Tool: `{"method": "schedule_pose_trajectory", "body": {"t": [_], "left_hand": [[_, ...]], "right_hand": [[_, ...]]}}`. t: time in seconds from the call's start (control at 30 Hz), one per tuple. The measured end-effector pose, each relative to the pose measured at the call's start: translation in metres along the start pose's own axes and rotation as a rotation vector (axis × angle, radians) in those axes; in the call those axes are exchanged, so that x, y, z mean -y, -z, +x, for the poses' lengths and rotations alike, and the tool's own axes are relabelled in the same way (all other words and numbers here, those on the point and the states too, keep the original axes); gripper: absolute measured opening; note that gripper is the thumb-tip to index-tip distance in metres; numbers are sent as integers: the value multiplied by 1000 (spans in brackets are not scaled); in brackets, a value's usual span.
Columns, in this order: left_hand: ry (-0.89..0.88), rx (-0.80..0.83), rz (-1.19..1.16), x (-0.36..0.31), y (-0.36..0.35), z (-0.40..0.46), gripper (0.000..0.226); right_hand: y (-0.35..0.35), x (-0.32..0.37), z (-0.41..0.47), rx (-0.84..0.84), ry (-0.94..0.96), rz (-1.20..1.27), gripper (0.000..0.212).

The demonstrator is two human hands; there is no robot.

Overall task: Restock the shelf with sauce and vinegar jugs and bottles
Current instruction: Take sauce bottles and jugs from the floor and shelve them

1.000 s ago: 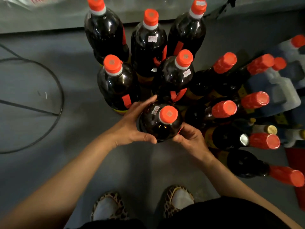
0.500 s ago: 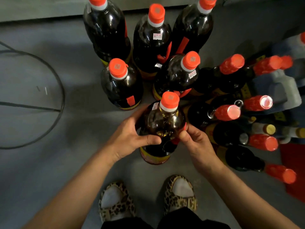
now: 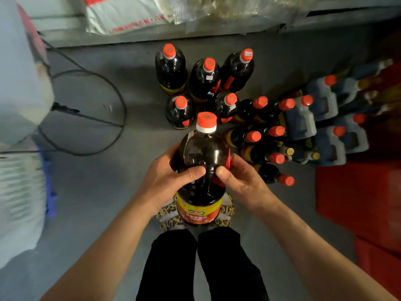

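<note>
Centre of frame: one large dark bottle [image 3: 202,168] with an orange cap, held off the floor [image 3: 104,192] between both hands; the left hand [image 3: 167,181] wraps its left side with the thumb across the front, and the right hand [image 3: 240,181] grips its right side, thumb also on the front beside a red tag. Above it, five more large bottles [image 3: 204,81] stand upright on the floor in a tight cluster, three behind and two in front. To the right, about eight slimmer red-capped bottles [image 3: 253,135] are packed together, their bodies overlapping so the count is uncertain; beyond them about six grey jugs [image 3: 303,120] with red caps, blurred toward the right edge. The held bottle's yellow-and-red label hides most of the patterned shoes [image 3: 167,222]. Upper frame: a shelf edge with white sacks [image 3: 125,16], cut off at the top. A black cable [image 3: 97,109] loops over the open floor at left; red crates [image 3: 364,192] bound the lower right.
</note>
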State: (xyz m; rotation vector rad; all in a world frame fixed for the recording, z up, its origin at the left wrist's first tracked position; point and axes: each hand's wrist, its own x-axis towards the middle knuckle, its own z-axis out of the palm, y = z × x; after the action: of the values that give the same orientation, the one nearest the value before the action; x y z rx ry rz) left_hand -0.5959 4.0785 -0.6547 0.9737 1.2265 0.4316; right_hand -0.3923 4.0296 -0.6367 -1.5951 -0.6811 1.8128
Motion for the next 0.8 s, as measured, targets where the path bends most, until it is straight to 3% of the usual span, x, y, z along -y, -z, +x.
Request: {"method": "schedule_pose_trajectory", "body": {"t": [0.27, 0.43, 0.6, 0.73, 0.8], "left_hand": [[22, 10, -7, -153, 14, -100, 68], [-103, -78, 44, -279, 25, -165, 65], [-284, -85, 97, -401, 36, -208, 75], [-416, -89, 170, -483, 45, -222, 71], [-465, -107, 214, -519, 49, -223, 67]], "right_hand": [[-41, 134, -107, 12, 17, -17, 47], [-77, 258, -182, -42, 154, -30, 37], [-98, 365, -236, -141, 319, -87, 57], [-104, 434, -253, -199, 434, -60, 36], [-102, 468, -256, -206, 483, -94, 36]]}}
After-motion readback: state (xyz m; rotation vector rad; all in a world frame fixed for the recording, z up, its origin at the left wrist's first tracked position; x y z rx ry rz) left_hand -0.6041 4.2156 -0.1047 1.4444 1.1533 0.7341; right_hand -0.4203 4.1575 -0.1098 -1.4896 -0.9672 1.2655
